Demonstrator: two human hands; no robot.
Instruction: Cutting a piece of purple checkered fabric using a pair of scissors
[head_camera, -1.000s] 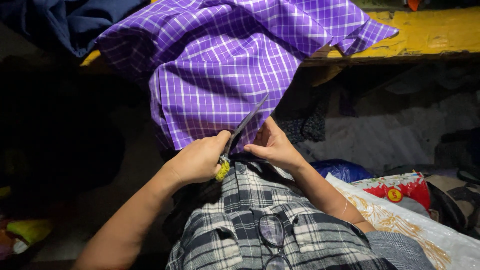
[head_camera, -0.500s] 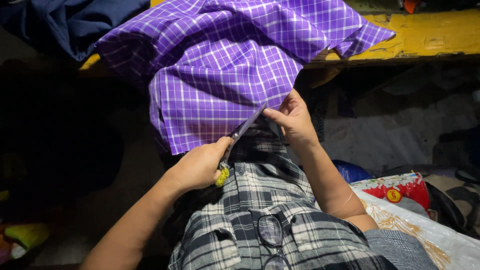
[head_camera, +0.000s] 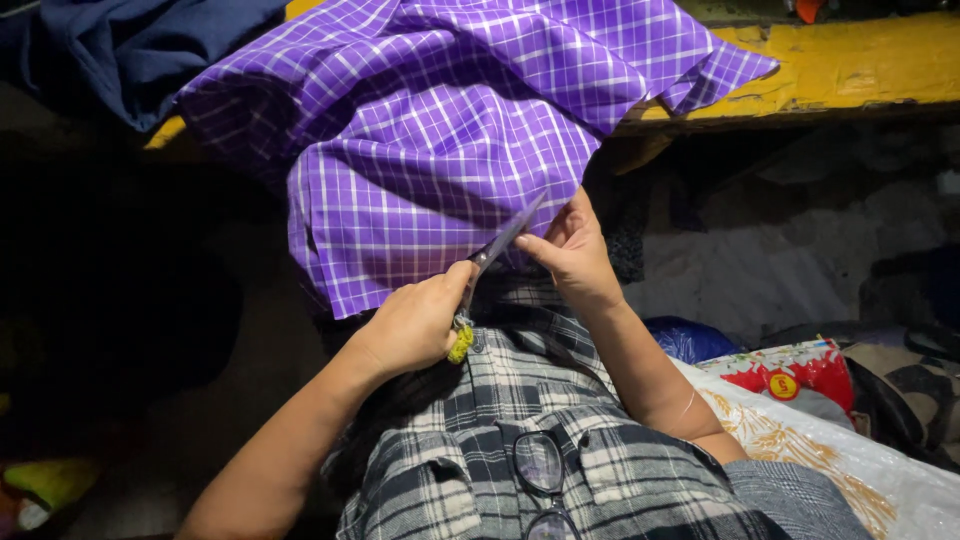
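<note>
A purple cloth with a white check (head_camera: 450, 140) hangs down from a yellow bench edge (head_camera: 850, 70) toward my lap. My left hand (head_camera: 415, 325) grips a pair of scissors (head_camera: 497, 250) by their yellow-wrapped handle, and the blades point up and right against the cloth's lower edge. My right hand (head_camera: 575, 250) pinches that lower edge of the cloth right beside the blade tips. Both hands are close together above my black-and-white plaid shirt (head_camera: 540, 440).
A dark blue cloth (head_camera: 130, 50) lies on the bench at the upper left. A pair of glasses (head_camera: 545, 480) hangs on my shirt front. To the right lie a red-and-white plastic packet (head_camera: 800, 370), a white printed sack (head_camera: 850, 460) and a blue bag (head_camera: 690, 340). The left side is dark.
My right hand has moved up and to the right along the cloth's lower edge. The scissors have followed upward, and my left hand has shifted slightly with them.
</note>
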